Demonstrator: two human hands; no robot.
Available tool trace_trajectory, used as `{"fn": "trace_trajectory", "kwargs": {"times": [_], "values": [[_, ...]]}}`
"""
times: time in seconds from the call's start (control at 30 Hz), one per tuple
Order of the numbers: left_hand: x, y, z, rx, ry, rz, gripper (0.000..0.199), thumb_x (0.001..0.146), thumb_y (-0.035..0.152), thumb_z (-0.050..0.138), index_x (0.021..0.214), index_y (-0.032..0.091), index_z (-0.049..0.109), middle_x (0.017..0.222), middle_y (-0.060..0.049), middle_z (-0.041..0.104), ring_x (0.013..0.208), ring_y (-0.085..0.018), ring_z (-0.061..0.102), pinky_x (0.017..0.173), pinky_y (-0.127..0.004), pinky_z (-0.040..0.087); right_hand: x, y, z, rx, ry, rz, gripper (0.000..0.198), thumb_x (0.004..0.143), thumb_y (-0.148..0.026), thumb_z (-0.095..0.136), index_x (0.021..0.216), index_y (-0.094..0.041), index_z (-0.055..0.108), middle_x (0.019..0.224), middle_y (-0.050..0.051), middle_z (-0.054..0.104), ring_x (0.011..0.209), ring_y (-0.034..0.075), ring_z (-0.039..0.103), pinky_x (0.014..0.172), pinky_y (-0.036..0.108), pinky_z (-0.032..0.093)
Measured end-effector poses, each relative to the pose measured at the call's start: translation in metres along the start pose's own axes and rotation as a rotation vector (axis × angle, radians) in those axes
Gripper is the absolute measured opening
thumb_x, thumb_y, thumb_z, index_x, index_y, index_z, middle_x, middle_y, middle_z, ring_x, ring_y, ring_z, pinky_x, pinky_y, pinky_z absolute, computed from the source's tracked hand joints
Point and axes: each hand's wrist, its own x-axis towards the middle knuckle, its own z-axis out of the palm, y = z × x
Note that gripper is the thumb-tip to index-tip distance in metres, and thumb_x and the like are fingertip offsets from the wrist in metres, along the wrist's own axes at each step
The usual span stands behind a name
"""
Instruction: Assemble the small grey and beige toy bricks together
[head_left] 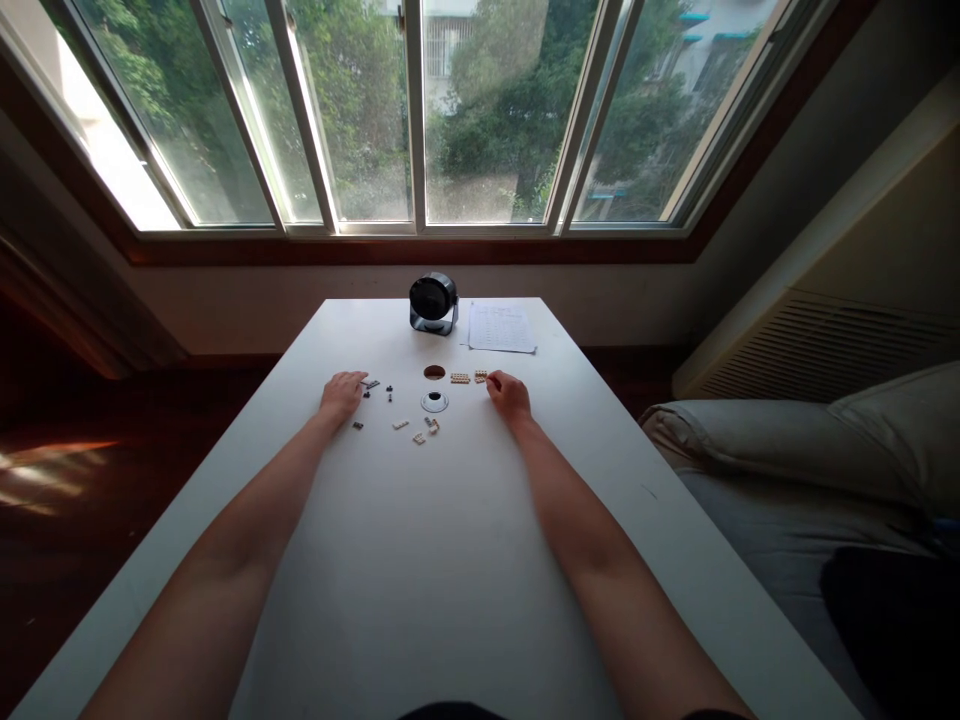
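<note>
My left hand (343,394) lies on the white table with its fingers stretched out, beside small dark grey building-block pieces (372,384). My right hand (511,396) is closed in a pinch at the edge of a tan studded piece (481,376); whether it grips that piece is too small to tell. Left of it lies another tan studded piece (460,378). Small black pieces (389,393) sit between the hands. Nearer to me are a cream strip (400,425), a cream angled piece (418,438) and a tan piece (433,426).
The white table (450,560) has a round hole (434,372), with a white-rimmed ring (434,402) just in front. A small black fan (433,302) and printed paper sheets (501,327) are at the far edge. A sofa (795,450) stands at the right.
</note>
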Motion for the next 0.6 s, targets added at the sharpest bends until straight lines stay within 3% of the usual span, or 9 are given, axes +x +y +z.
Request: {"fn": "trace_trajectory", "kwargs": {"times": [0.1,0.37,0.6], "values": [[0.0,0.001,0.002,-0.004,-0.009,0.001,0.033,0.09,0.026,0.049,0.118,0.027,0.068,0.13,-0.005,0.064,0.117,-0.026,0.055,0.103,-0.039,0.039,-0.001,-0.004,0.0,-0.017,0.012,-0.023,0.018,0.091,-0.025,0.051,0.094,-0.021,0.068,0.089,0.004,0.071,0.082,0.018,0.061,0.075,0.026,0.041],[-0.021,0.016,0.005,-0.016,0.13,-0.048,0.024,0.091,0.033,0.051,0.098,0.022,0.072,0.106,-0.009,0.067,0.1,-0.025,0.057,0.091,-0.037,0.043,-0.008,-0.034,0.005,-0.04,-0.007,-0.243,0.014,0.093,-0.021,0.052,0.092,-0.02,0.066,0.086,0.004,0.068,0.083,0.018,0.058,0.077,0.027,0.04],[-0.038,0.036,-0.003,-0.112,0.157,-0.142,0.024,0.093,0.037,0.051,0.094,0.022,0.07,0.097,-0.008,0.069,0.091,-0.023,0.059,0.081,-0.035,0.042,-0.024,-0.087,0.012,0.072,-0.031,-0.448,0.01,0.092,-0.016,0.054,0.09,-0.02,0.064,0.085,0.004,0.066,0.083,0.018,0.056,0.077,0.029,0.04]]}}
